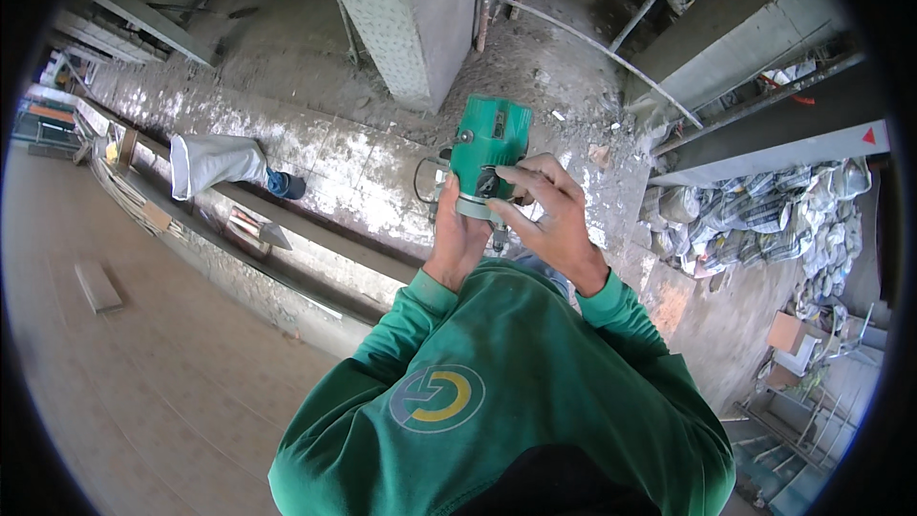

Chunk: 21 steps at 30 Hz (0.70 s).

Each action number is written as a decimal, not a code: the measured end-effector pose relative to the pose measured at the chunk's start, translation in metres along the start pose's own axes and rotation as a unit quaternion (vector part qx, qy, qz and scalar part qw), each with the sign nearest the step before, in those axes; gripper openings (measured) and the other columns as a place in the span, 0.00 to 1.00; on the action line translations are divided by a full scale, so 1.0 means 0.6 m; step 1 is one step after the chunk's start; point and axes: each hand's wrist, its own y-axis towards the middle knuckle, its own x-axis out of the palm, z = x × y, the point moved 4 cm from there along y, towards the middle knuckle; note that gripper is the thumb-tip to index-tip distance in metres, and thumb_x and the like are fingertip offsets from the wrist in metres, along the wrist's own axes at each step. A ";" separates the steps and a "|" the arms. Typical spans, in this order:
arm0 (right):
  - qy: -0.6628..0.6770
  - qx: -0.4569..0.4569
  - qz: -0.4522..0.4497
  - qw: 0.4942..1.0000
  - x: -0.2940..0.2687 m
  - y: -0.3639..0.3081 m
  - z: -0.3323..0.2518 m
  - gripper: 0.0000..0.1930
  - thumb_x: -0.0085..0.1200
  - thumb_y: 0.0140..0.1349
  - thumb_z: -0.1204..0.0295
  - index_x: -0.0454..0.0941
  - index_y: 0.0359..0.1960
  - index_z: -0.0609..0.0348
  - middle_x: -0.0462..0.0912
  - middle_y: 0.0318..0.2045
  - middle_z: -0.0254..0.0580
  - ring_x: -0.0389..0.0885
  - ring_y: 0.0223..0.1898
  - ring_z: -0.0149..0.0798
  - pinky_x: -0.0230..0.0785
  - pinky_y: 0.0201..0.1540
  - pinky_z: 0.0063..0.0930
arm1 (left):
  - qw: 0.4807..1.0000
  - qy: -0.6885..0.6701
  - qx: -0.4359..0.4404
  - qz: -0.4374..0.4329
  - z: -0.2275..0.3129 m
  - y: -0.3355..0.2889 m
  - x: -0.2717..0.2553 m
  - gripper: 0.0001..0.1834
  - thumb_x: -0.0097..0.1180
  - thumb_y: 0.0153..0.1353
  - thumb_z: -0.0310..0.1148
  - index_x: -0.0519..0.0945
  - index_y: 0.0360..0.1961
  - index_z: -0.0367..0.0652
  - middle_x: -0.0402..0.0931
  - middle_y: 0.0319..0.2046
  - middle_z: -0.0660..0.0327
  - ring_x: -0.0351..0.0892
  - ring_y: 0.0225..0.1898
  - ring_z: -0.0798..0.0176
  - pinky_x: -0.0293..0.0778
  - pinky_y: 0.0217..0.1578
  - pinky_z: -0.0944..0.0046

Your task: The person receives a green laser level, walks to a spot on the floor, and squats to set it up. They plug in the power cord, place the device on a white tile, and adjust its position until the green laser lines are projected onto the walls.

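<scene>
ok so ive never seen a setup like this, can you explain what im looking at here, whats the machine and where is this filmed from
There's no robot here: a person is working with two bare hands. The single picture comes from a wide fisheye camera on their head, looking down, which is why straight edges bend and the corners go black. The big green shape below is their own top.

The left hand holds a boxy green device near its base. The right hand has its thumb and a finger at a dark knob on it; whether they grip the knob is hard to tell.

Beyond lies a dusty, pale-stained floor, with a white sack to the left, a pillar ahead and heaped sacks to the right.
</scene>
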 end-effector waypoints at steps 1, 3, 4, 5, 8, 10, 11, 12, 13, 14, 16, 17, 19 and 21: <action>-0.011 -0.018 0.008 1.000 0.005 0.003 0.000 0.19 0.75 0.60 0.72 0.88 0.52 0.61 0.83 0.44 0.47 0.87 0.39 0.44 0.82 0.42 0.34 | 1.000 0.004 -0.001 0.000 0.000 0.000 0.001 0.29 0.44 0.82 0.58 0.74 0.69 0.49 0.81 0.61 0.63 0.81 0.62 0.62 0.78 0.60 0.56; -0.038 -0.037 0.010 0.999 0.012 0.009 0.002 0.18 0.76 0.59 0.73 0.89 0.51 0.61 0.83 0.44 0.47 0.87 0.39 0.44 0.82 0.43 0.35 | 1.000 0.002 -0.008 0.004 -0.001 -0.002 0.004 0.27 0.44 0.82 0.58 0.77 0.66 0.50 0.82 0.59 0.65 0.82 0.60 0.63 0.78 0.60 0.57; -0.049 -0.045 0.011 0.998 0.014 0.012 0.002 0.18 0.76 0.58 0.74 0.89 0.50 0.61 0.83 0.44 0.46 0.87 0.39 0.44 0.82 0.43 0.34 | 1.000 -0.004 -0.015 0.006 -0.002 -0.004 0.004 0.27 0.44 0.82 0.58 0.77 0.66 0.50 0.82 0.59 0.65 0.82 0.61 0.63 0.78 0.61 0.57; -0.059 -0.052 0.012 0.997 0.014 0.014 0.002 0.17 0.76 0.58 0.74 0.90 0.50 0.61 0.83 0.43 0.46 0.87 0.39 0.45 0.82 0.43 0.34 | 1.000 -0.014 -0.018 0.010 -0.003 -0.005 0.005 0.27 0.44 0.82 0.57 0.77 0.66 0.50 0.82 0.59 0.65 0.81 0.61 0.63 0.77 0.61 0.57; -0.050 -0.065 0.005 0.997 0.013 0.017 0.001 0.15 0.75 0.59 0.75 0.90 0.47 0.61 0.83 0.42 0.46 0.87 0.39 0.44 0.82 0.42 0.34 | 1.000 -0.021 0.002 -0.007 0.000 -0.004 0.006 0.27 0.45 0.82 0.57 0.77 0.66 0.50 0.82 0.59 0.66 0.81 0.62 0.64 0.77 0.62 0.57; -0.044 -0.063 -0.001 0.997 0.014 0.017 0.001 0.14 0.75 0.59 0.75 0.90 0.46 0.61 0.83 0.41 0.45 0.87 0.38 0.44 0.82 0.42 0.35 | 1.000 -0.013 -0.003 0.001 -0.002 -0.003 0.002 0.29 0.44 0.82 0.59 0.74 0.69 0.51 0.81 0.61 0.65 0.80 0.61 0.64 0.76 0.58 0.58; -0.045 -0.060 -0.004 0.997 0.015 0.017 0.002 0.13 0.75 0.59 0.76 0.90 0.46 0.61 0.83 0.41 0.45 0.87 0.38 0.44 0.81 0.41 0.35 | 1.000 -0.013 0.009 -0.006 -0.001 -0.002 0.001 0.30 0.43 0.82 0.60 0.73 0.71 0.51 0.81 0.62 0.65 0.80 0.61 0.64 0.76 0.57 0.58; -0.046 -0.057 -0.006 0.997 0.017 0.017 0.003 0.12 0.75 0.59 0.76 0.90 0.45 0.61 0.83 0.40 0.44 0.87 0.37 0.44 0.81 0.41 0.35 | 1.000 -0.013 -0.002 0.004 -0.002 -0.001 -0.002 0.30 0.43 0.82 0.60 0.73 0.70 0.51 0.81 0.61 0.65 0.80 0.60 0.65 0.75 0.55 0.59; -0.042 -0.064 -0.001 0.997 0.019 0.018 0.003 0.12 0.75 0.59 0.76 0.90 0.44 0.62 0.83 0.40 0.44 0.87 0.37 0.44 0.81 0.41 0.35 | 1.000 -0.015 -0.004 0.007 -0.002 -0.001 -0.005 0.30 0.43 0.82 0.60 0.73 0.70 0.51 0.81 0.60 0.65 0.80 0.58 0.65 0.75 0.53 0.59; -0.039 -0.070 0.003 0.997 0.021 0.018 0.004 0.12 0.75 0.59 0.76 0.90 0.44 0.62 0.83 0.39 0.44 0.87 0.37 0.44 0.81 0.41 0.35 | 1.000 -0.018 0.000 0.009 -0.001 -0.001 -0.007 0.30 0.43 0.82 0.61 0.74 0.69 0.51 0.81 0.60 0.66 0.80 0.57 0.66 0.75 0.51 0.60; -0.037 -0.089 0.014 0.995 0.027 0.018 0.005 0.13 0.76 0.57 0.77 0.89 0.43 0.62 0.83 0.38 0.44 0.86 0.36 0.44 0.80 0.39 0.35 | 0.999 -0.029 -0.006 0.013 -0.001 -0.002 -0.010 0.28 0.46 0.81 0.59 0.76 0.67 0.50 0.82 0.59 0.66 0.81 0.60 0.64 0.75 0.59 0.58; -0.038 -0.101 0.021 0.994 0.030 0.018 0.005 0.14 0.77 0.55 0.78 0.89 0.44 0.62 0.83 0.37 0.44 0.86 0.36 0.43 0.80 0.37 0.35 | 0.999 -0.036 -0.007 0.014 0.000 -0.004 -0.012 0.28 0.47 0.81 0.58 0.77 0.66 0.49 0.82 0.59 0.65 0.81 0.61 0.63 0.76 0.63 0.57; -0.045 -0.115 0.030 0.992 0.034 0.018 0.005 0.16 0.78 0.53 0.79 0.88 0.43 0.61 0.83 0.37 0.44 0.85 0.35 0.43 0.79 0.36 0.34 | 0.999 -0.043 -0.016 0.018 0.000 -0.007 -0.014 0.28 0.47 0.81 0.58 0.77 0.66 0.49 0.82 0.59 0.65 0.81 0.61 0.63 0.76 0.63 0.57; -0.046 -0.121 0.036 0.991 0.037 0.016 0.006 0.15 0.78 0.53 0.80 0.88 0.43 0.61 0.83 0.36 0.44 0.85 0.35 0.43 0.79 0.35 0.34 | 0.999 -0.045 -0.018 0.017 0.000 -0.009 -0.015 0.28 0.47 0.81 0.59 0.77 0.66 0.49 0.82 0.59 0.65 0.81 0.61 0.63 0.76 0.63 0.56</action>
